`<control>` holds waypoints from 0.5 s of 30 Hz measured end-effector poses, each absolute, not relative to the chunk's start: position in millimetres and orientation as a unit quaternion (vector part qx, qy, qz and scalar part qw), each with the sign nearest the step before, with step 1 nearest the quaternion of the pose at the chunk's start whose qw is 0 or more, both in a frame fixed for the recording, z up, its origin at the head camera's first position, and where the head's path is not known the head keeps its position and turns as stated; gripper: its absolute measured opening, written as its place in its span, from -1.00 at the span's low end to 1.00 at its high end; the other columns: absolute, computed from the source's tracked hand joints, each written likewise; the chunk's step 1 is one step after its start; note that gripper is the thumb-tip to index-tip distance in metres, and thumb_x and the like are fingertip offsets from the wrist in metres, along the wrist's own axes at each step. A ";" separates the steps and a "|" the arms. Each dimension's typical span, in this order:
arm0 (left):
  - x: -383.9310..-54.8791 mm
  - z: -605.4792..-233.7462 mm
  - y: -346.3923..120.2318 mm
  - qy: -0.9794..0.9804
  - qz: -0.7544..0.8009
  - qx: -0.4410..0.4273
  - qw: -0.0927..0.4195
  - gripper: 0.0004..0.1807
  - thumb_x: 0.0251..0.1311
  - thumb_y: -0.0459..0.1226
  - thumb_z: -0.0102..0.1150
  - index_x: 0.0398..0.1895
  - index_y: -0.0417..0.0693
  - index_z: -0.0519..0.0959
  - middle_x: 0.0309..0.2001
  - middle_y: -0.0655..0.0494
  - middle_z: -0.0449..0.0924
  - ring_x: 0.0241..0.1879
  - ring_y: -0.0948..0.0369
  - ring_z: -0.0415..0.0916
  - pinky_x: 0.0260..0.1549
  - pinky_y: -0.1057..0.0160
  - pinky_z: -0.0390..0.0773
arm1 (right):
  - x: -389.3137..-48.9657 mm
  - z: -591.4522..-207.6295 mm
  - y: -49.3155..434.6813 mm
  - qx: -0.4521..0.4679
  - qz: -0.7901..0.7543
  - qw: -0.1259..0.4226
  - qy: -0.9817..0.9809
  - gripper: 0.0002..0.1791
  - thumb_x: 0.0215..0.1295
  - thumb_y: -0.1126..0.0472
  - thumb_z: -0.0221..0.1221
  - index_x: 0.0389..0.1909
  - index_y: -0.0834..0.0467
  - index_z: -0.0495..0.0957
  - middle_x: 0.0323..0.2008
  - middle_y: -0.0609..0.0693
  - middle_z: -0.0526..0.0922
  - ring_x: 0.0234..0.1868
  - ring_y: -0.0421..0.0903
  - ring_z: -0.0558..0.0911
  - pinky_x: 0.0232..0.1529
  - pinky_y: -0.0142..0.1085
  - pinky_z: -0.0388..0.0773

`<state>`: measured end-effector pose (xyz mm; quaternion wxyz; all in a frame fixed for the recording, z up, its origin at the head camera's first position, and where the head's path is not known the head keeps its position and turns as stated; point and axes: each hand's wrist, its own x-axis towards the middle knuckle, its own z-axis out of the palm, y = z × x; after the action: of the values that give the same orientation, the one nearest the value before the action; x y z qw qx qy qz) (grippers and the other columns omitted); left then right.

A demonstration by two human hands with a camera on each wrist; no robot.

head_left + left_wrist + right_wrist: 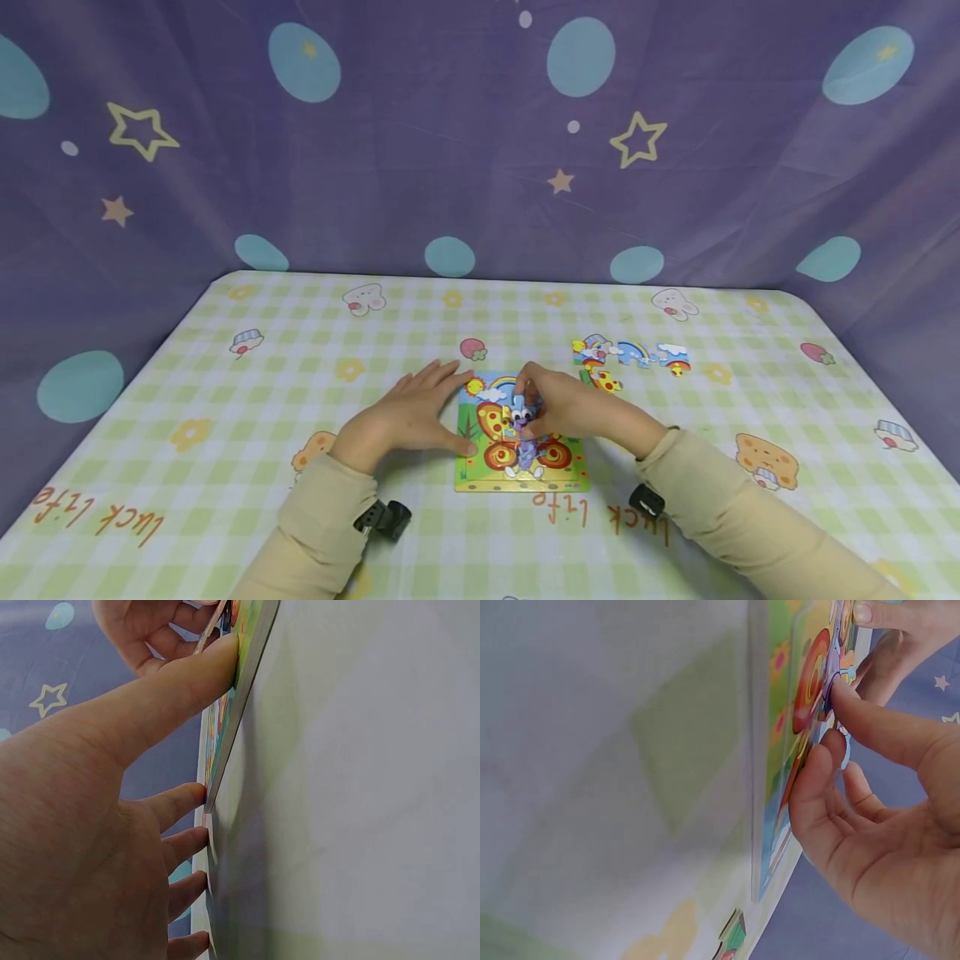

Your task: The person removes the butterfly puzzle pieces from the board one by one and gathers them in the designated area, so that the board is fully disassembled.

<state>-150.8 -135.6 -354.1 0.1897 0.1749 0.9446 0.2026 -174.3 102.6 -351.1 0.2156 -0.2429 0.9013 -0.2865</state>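
Observation:
A square jigsaw board [525,486] with a butterfly picture lies flat on the table. My left hand [408,417] spreads its fingers at the board's left side, the thumb resting on its edge and the index fingertip at the upper left corner. Over the middle of the board, my right hand [566,404] pinches a jigsaw piece [521,414] bearing the butterfly's face. In the right wrist view the piece's blue edge [846,750] sticks up between thumb and fingers, tilted against the board. Part of it is hidden by the fingers.
Several loose jigsaw pieces lie beyond the right hand, among them a rainbow one [633,354], a cloud one [675,357] and a red and yellow one [606,381]. A checked cloth [225,483] covers the table, and a purple curtain [450,167] hangs behind it.

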 end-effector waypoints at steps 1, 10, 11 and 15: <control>-150.8 -354.2 -135.7 0.944 0.204 0.176 0.189 0.13 -0.04 0.15 0.45 0.57 0.05 0.09 0.58 -0.04 -0.11 0.55 -0.06 -0.25 0.46 -0.19 -0.20 | -174.3 -351.0 103.0 -0.244 -0.289 0.216 0.900 -0.53 0.14 0.30 0.42 -0.05 0.13 0.36 -0.21 0.00 0.51 -0.29 -0.09 0.48 -0.27 -0.26 0.52; -151.0 -354.9 -135.6 0.945 0.204 0.177 0.186 0.15 -0.06 0.17 0.45 0.57 0.04 0.09 0.57 -0.05 -0.10 0.54 -0.07 -0.25 0.46 -0.20 -0.19 | -173.0 -351.2 106.7 -0.266 -0.310 0.206 0.889 -0.62 0.26 0.29 0.33 -0.10 0.15 0.30 -0.30 0.03 0.46 -0.40 -0.10 0.42 -0.38 -0.29 0.42; -150.9 -354.9 -135.6 0.945 0.204 0.177 0.186 0.15 -0.06 0.17 0.45 0.57 0.04 0.09 0.57 -0.05 -0.10 0.54 -0.07 -0.24 0.46 -0.20 -0.19 | -172.9 -351.5 107.1 -0.268 -0.312 0.203 0.889 -0.65 0.29 0.28 0.31 -0.11 0.15 0.30 -0.32 0.02 0.46 -0.40 -0.11 0.41 -0.38 -0.29 0.41; -150.6 -354.6 -135.5 0.944 0.205 0.178 0.186 0.15 -0.06 0.17 0.45 0.57 0.04 0.09 0.57 -0.05 -0.10 0.54 -0.08 -0.24 0.46 -0.21 -0.19 | -172.8 -353.2 109.0 -0.275 -0.328 0.199 0.882 -0.74 0.38 0.27 0.23 -0.12 0.15 0.30 -0.32 0.01 0.47 -0.42 -0.14 0.45 -0.40 -0.30 0.44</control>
<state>-150.6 -135.5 -354.6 0.1863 0.1778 0.9443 0.2047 -172.8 109.0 -353.2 0.1988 -0.2755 0.8815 -0.3279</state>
